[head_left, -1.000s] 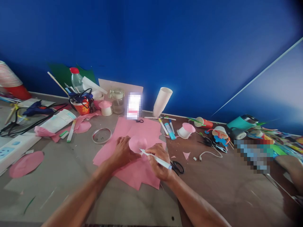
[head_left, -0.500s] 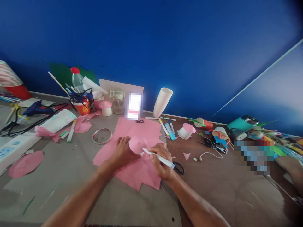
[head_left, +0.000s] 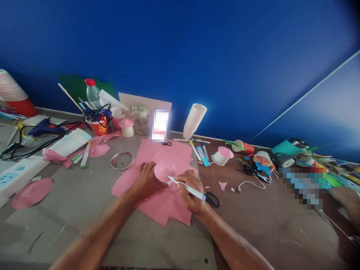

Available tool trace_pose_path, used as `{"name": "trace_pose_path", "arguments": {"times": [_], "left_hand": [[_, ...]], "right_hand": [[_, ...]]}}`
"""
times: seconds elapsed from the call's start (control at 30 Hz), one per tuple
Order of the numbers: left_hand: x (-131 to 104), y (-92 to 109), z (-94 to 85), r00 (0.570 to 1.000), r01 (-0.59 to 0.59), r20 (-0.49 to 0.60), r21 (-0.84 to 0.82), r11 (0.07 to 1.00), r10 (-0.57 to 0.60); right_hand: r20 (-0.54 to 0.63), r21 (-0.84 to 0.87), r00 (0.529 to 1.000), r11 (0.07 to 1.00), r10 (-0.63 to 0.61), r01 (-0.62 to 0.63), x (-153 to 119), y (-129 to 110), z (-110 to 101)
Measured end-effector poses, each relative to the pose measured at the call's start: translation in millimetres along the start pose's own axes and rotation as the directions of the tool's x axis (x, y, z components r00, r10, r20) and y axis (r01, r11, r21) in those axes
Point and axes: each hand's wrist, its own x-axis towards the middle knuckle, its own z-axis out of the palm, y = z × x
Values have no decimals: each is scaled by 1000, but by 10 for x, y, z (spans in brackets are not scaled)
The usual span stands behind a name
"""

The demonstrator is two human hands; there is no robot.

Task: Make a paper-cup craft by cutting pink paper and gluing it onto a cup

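A round piece of pink paper (head_left: 163, 171), lighter than the sheets below it, is steadied at its left and lower edge by my left hand (head_left: 147, 180), thumb beneath and fingers curled behind. My right hand (head_left: 189, 193) grips a white marker (head_left: 194, 192) like a pen, its tip at the disc's lower right edge. Both hands work over a stack of pink paper sheets (head_left: 152, 212) on the table. The black handle of a pair of scissors (head_left: 215, 200) shows beside my right wrist; the blades are hidden.
Behind stand a glass jar (head_left: 141, 122), a lit blurred screen (head_left: 159, 129) and stacked white cups (head_left: 194, 122). Markers (head_left: 202, 155) and a pink-topped cup (head_left: 222, 155) lie to the right. A power strip (head_left: 19, 174) and paper cup (head_left: 70, 142) are left. Another person's arm (head_left: 344, 200) shows far right.
The marker tip shifts very slightly at the edge of the pink disc. Both hands keep their hold, and the whole view drifts a little.
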Motion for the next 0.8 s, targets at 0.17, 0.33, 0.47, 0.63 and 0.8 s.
{"name": "trace_pose_path", "arguments": {"times": [0.17,0.33,0.47,0.63,0.8], "left_hand": [[-7,4,-10,1000,-10,12,13,1000,10],[11,-13,13,1000,-2,18,21,1000,2],[18,-5,14,1000,7,16,8,1000,-7],[19,16,-17,1000,14,17,-16,1000,-13],[13,4,-17,1000,6,18,-13,1000,-6]], "right_hand": [[-26,-24,1000,1000,5,-5,11,17,-10],[-46,-63,999,998,11,-13,22,37,-32],[-59,-81,998,996,30,-35,9,56,-33],[-64,-73,997,996,38,-43,9,47,-34],[-38,-54,999,998,33,-35,8,18,-25]]}}
